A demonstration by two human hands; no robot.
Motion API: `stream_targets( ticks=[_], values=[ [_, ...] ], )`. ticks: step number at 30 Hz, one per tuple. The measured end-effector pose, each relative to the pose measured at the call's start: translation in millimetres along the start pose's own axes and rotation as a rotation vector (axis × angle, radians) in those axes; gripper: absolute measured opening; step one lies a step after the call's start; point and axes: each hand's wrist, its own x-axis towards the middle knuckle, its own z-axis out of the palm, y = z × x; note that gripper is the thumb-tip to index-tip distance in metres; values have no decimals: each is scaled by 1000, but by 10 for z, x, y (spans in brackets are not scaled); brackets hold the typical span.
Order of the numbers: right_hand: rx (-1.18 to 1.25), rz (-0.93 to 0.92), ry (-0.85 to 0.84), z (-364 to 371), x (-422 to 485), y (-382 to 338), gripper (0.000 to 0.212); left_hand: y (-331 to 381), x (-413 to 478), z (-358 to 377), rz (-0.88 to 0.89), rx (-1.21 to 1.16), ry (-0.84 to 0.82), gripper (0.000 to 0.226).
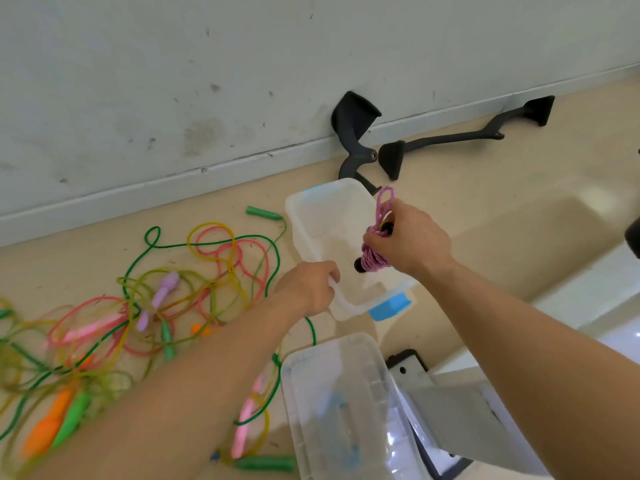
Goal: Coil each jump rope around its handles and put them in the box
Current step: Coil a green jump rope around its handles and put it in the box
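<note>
A clear plastic box point(323, 216) with blue latches sits on the beige floor near the wall. My left hand point(308, 287) grips its near left rim. My right hand point(412, 242) holds a purple jump rope point(375, 258) coiled around its black handles, over the box's right side. A loop of the purple rope sticks up above my fingers. A tangle of loose jump ropes point(145, 306) in green, pink, yellow and orange lies on the floor to the left, with several handles among them.
The box's clear lid point(339, 403) lies on the floor close to me. Black chair armrests point(356, 133) lean at the white wall's baseboard behind the box. A grey and black object point(446, 410) sits at the lower right.
</note>
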Motion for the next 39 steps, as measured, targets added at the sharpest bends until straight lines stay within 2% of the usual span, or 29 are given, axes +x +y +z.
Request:
stream_targets(
  ticks=[2, 4, 7, 9, 11, 13, 17, 20, 23, 27, 29, 34, 39],
  values=[
    [-27, -4, -118, 45, -42, -80, 42, -115, -198, -35, -7, 6, -71, 28],
    [-79, -42, -240, 151, -125, -188, 38, -223, -396, -45, -7, 0, -123, 28],
    [-177, -129, -360, 426, -225, -324, 35, -347, -595, -31, 13, -81, -174, 43],
    [-213, -176, -400, 599, -240, -413, 35, -411, -684, -44, 26, -163, -105, 51],
    [-229, -195, -425, 754, -229, -474, 37, -516, -761, -62, 7, -259, 22, 46],
    [-214, -178, -433, 873, -205, -484, 40, -662, -815, -86, -37, -274, 98, 38],
    [-221, -74, -360, 1040, -209, -413, 58, -992, -914, -133, -127, -156, 41, 38],
    [-289, -58, -308, 1070, -245, -424, 54, -1158, -992, -227, -178, -90, 10, 39],
    [-314, -105, -303, 949, -290, -575, 46, -1203, -1080, -388, -210, -64, -22, 35],
    [-352, -198, -313, 658, -447, -940, 41, -1161, -1308, -651, -262, 115, -91, 29],
    [-360, -272, -318, 470, -581, -1170, 39, -1092, -1517, -802, -259, 174, -74, 23],
    [-306, -379, -348, 199, -1117, -1645, 39, -846, -2277, -1019, -255, 249, -105, 30],
    [-299, -424, -390, 283, -1644, -1816, 43, -903, -2832, -832, -310, 284, -104, 29]
  ],
)
